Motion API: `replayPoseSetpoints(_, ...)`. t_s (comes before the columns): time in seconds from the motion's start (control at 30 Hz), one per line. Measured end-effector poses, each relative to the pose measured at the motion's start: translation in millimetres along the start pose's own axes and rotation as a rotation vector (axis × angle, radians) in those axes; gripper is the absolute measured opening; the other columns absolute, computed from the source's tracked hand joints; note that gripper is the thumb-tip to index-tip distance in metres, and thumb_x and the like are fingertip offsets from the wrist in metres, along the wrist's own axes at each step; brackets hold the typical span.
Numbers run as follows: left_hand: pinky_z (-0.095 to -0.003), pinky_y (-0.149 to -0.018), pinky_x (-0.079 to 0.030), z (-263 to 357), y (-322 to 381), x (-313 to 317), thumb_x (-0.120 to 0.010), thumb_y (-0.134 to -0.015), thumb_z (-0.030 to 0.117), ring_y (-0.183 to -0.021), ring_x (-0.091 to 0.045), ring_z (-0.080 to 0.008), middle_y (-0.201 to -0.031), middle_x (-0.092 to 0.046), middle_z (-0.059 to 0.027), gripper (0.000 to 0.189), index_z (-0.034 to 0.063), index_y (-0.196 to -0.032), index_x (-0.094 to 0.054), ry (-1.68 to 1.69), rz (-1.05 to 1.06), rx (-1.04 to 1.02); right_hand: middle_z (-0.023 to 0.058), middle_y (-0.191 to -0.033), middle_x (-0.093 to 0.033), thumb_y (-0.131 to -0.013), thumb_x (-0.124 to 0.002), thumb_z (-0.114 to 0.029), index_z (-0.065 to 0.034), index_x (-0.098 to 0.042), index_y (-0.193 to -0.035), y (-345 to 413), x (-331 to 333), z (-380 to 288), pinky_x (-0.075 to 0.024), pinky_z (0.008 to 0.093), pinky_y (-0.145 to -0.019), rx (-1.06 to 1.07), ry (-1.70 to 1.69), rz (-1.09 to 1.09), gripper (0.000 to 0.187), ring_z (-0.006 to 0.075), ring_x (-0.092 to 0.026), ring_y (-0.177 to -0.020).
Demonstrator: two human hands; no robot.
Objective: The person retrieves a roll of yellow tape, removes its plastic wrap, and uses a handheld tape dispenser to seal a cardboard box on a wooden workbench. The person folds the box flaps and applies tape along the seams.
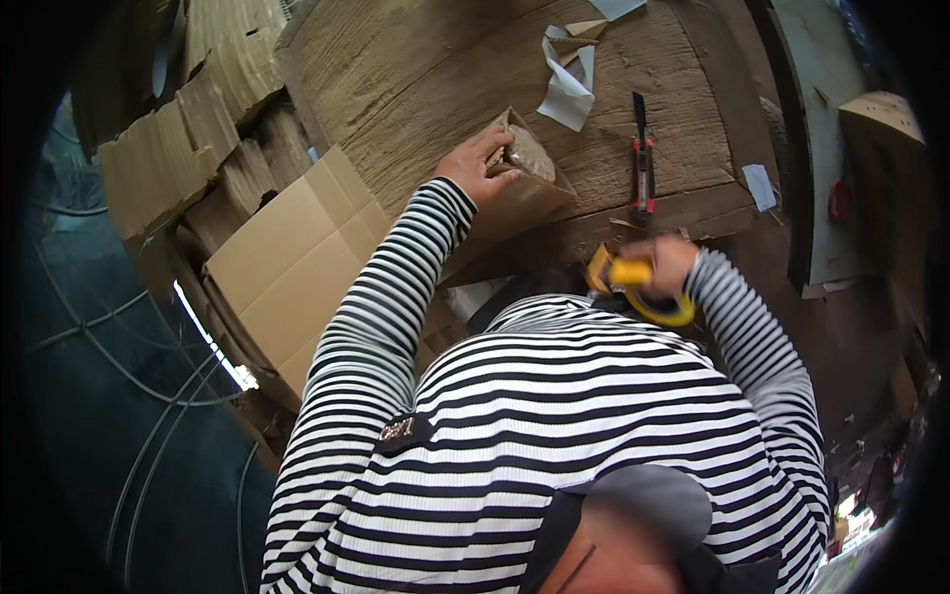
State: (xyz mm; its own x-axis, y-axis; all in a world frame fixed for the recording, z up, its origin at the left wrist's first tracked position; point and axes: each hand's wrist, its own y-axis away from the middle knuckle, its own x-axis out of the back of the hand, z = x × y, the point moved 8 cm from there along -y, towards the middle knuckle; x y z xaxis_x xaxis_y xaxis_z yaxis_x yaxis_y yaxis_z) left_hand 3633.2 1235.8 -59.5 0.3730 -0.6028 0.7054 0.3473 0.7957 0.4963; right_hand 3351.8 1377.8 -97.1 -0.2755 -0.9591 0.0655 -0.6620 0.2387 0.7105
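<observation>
My left hand (477,165) holds the near left corner of a small cardboard box (519,200), thumb and fingers spread over its edge. Inside the box, something in clear plastic wrap (531,152) shows beside that hand; what it is I cannot tell. Close to my body, my right hand (668,266) grips a yellow tape dispenser (629,272), blurred by motion, with a roll of tape (668,308) hanging below it. A utility knife (643,167) with red and black handle lies on the wooden tabletop (415,67), its dark blade pointing away from me.
Flattened cardboard (304,252) leans at the table's left side, with torn corrugated pieces (178,141) beyond it. Crumpled white paper (568,82) lies past the box. At right are a paper scrap (758,187) and a pale board (824,148). Cables (137,460) run along the left.
</observation>
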Motion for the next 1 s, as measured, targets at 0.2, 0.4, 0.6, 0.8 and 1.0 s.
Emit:
replayPoseSetpoints(0.2,-0.0391,-0.112,-0.044,9,-2,-4,-0.078,-0.082,0.030,-0.133,-0.054,-0.0349,-0.148,-0.051,-0.0176,0.047,0.0107,-0.123,-0.065,-0.034,0.115,-0.058,0.0175,-0.128,-0.069,-0.071,-0.071,-0.009,-0.0044,-0.059,-0.140,140,-85,93,-0.0478,0.0319,-0.104,-0.265,-0.621,0.598,0.070,0.0245,-0.067,-0.118)
replayPoseSetpoints(0.4,-0.0440,-0.108,-0.046,60,7,2,-0.076,-0.083,0.023,-0.130,-0.055,-0.0356,-0.148,-0.051,-0.0164,0.034,0.0100,-0.114,-0.069,-0.508,0.187,-0.176,0.0166,-0.145,-0.057,-0.073,-0.069,-0.001,-0.0005,-0.053,-0.144,176,-48,15,-0.0432,0.0324,-0.109,0.066,-0.620,1.042,0.072,0.0221,-0.059,-0.127)
replayPoseSetpoints(0.6,-0.0310,-0.080,-0.054,122,55,-49,-0.059,-0.100,0.052,-0.094,-0.065,-0.0175,-0.105,-0.066,-0.0051,0.049,0.0074,-0.121,-0.063,0.874,-0.194,0.029,0.0186,-0.135,-0.061,-0.071,-0.068,0.003,0.0025,-0.054,-0.142,184,-36,-53,-0.0453,0.0319,-0.106,0.330,-0.479,1.146,0.073,0.0229,-0.061,-0.123)
replayPoseSetpoints(0.8,-0.0222,-0.065,-0.048,141,61,-44,-0.073,-0.096,0.028,-0.071,-0.058,-0.0072,-0.082,-0.063,0.0007,0.025,0.0049,-0.101,-0.066,1.021,-0.253,0.062,0.0137,-0.092,-0.064,-0.063,-0.072,0.004,-0.0031,-0.060,-0.139,164,-18,-87,-0.0527,0.0320,-0.077,0.371,-0.080,1.128,0.077,0.0252,-0.064,-0.079)
replayPoseSetpoints(1.0,-0.0230,-0.054,-0.042,51,7,34,-0.071,-0.094,0.013,-0.059,-0.052,-0.0063,-0.070,-0.060,0.0015,0.013,0.0030,-0.087,-0.065,0.713,0.217,0.117,0.0125,-0.098,-0.068,-0.073,-0.077,-0.007,-0.0061,-0.060,-0.140,109,28,-62,-0.0546,0.0333,-0.082,0.472,-0.137,1.096,0.069,0.0227,-0.068,-0.083)
